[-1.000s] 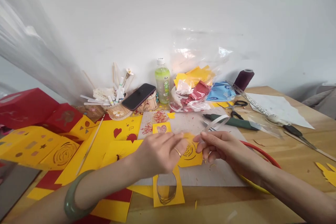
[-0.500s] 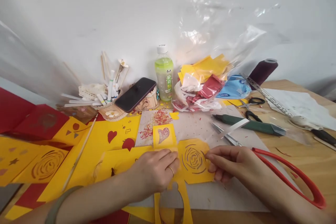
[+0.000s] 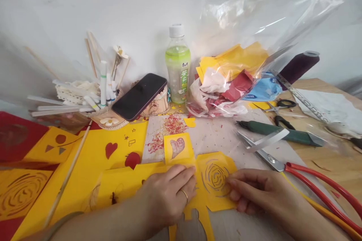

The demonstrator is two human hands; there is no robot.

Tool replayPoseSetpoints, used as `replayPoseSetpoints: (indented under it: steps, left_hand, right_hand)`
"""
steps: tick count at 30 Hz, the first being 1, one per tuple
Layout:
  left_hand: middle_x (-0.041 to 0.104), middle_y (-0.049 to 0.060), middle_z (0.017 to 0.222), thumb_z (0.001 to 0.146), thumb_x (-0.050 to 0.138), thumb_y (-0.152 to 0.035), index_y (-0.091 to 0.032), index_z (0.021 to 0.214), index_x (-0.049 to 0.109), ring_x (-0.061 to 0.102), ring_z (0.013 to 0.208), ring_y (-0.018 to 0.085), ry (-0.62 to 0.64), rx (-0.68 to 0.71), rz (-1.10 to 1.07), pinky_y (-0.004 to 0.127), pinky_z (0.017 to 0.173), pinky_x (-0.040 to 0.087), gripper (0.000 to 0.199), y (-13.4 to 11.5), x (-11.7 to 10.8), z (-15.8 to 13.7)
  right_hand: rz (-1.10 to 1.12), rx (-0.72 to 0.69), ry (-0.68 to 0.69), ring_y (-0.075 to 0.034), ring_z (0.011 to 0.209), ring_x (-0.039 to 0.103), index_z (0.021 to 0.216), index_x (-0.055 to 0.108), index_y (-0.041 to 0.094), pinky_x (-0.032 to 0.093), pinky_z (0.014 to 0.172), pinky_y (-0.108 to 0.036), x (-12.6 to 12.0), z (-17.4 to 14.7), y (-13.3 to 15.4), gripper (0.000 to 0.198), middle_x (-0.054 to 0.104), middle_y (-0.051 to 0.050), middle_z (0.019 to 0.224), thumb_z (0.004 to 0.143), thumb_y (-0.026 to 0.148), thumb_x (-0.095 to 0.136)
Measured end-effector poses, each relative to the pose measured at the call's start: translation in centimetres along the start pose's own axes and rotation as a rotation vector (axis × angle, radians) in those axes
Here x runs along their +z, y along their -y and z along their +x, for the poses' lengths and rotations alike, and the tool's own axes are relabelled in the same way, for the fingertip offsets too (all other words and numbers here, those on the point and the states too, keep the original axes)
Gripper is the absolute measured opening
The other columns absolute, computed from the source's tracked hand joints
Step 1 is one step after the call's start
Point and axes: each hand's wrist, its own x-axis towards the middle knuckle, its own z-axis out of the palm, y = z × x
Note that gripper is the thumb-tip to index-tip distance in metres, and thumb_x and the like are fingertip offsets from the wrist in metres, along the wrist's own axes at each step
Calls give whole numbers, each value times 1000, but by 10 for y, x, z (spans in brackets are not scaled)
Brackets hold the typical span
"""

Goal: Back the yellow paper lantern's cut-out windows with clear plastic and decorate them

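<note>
My left hand [image 3: 172, 196], a ring on one finger, presses down on a yellow paper cut-out [image 3: 201, 205] with its fingers bent and held together; its thumb is hidden. Above those fingers sticks up a panel of the cut-out with a heart-shaped opening [image 3: 177, 147]. To the right, my right hand [image 3: 254, 192] pinches the edge of a yellow panel with a swirling rose pattern cut through it [image 3: 216, 177]. This panel lies beside the rest of the cut-out, almost flat on the grey mat. Red-handled scissors [image 3: 278, 163] lie just beyond my right hand.
A grey mat [image 3: 215, 131] bears red and yellow crumbs. Behind it stand a green drink bottle [image 3: 178, 67], a phone [image 3: 140, 96] and a clear bag of paper scraps [image 3: 220, 90]. A green cutter [image 3: 283, 131] lies right; yellow sheets [image 3: 93, 150] and a thin stick [image 3: 68, 175] lie left.
The camera view has moved closer, so things appear larger and spread outward. Both hands stay at the same parts of the yellow paper, with no clear change in hold.
</note>
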Motion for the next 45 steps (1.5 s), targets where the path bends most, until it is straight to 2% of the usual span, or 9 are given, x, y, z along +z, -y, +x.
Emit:
replayPoseSetpoints:
  steps: [4,7,10,13,20,24,32,40,45]
  left_hand:
    - [70,11,94,88,50,-15,-7,89,65,67,83,20,-3,-8,-16,28,66,60,18,1,0,1]
    - [70,11,95,88,49,-15,-6,92,65,66,85,21,13,-1,-13,29,67,60,18,1,-2,2]
    - [69,11,101,90,44,-14,-6,98,64,66,86,21,46,32,11,29,66,60,23,1,-6,3]
    - [68,11,104,93,33,-13,-9,102,64,66,84,20,75,55,38,27,61,59,33,2,-10,4]
    - [70,9,101,93,28,-12,-11,101,65,66,83,19,48,52,73,25,59,57,38,1,-10,5]
    - [70,9,100,93,27,-12,-11,99,65,66,83,20,17,35,79,25,56,56,39,0,-8,3]
    - [67,10,104,92,30,-13,-10,104,63,62,91,20,-16,6,65,26,65,55,35,-4,2,-4]
    - [69,8,101,93,27,-13,-11,100,65,65,85,20,-16,2,87,25,57,55,39,-3,-4,1]
    - [70,7,101,94,27,-13,-12,99,66,65,85,18,13,38,108,24,63,56,39,-2,-7,3]
  right_hand:
    - [-10,10,-41,-14,53,65,66,70,20,52,50,-22,2,-1,-1,24,70,-3,61,70,43,65]
    - [0,-14,-124,-18,53,66,82,70,22,53,49,-26,6,-4,0,25,71,-3,60,67,41,67]
    - [-17,-31,-162,-18,54,66,100,62,23,52,51,-27,10,-7,-1,36,70,-1,58,69,40,66]
    - [-41,-37,-173,-17,54,65,107,52,24,52,54,-26,12,-9,-4,41,69,2,57,72,41,63]
    - [-30,-85,-181,-15,55,64,86,52,24,50,51,-23,15,-9,-11,22,68,1,59,76,42,60]
    - [-65,-118,-204,-16,56,64,76,54,23,51,53,-24,15,-11,-12,18,66,0,57,77,41,59]
    - [-54,-125,-288,-16,53,64,69,56,22,52,52,-24,21,-17,-1,22,66,0,55,74,43,61]
    - [12,-85,-266,-15,54,64,69,56,21,52,52,-22,21,-15,-3,21,63,2,56,74,41,61]
    - [53,-115,-362,-13,50,61,65,56,21,52,50,-22,27,-17,1,20,60,3,53,73,39,62]
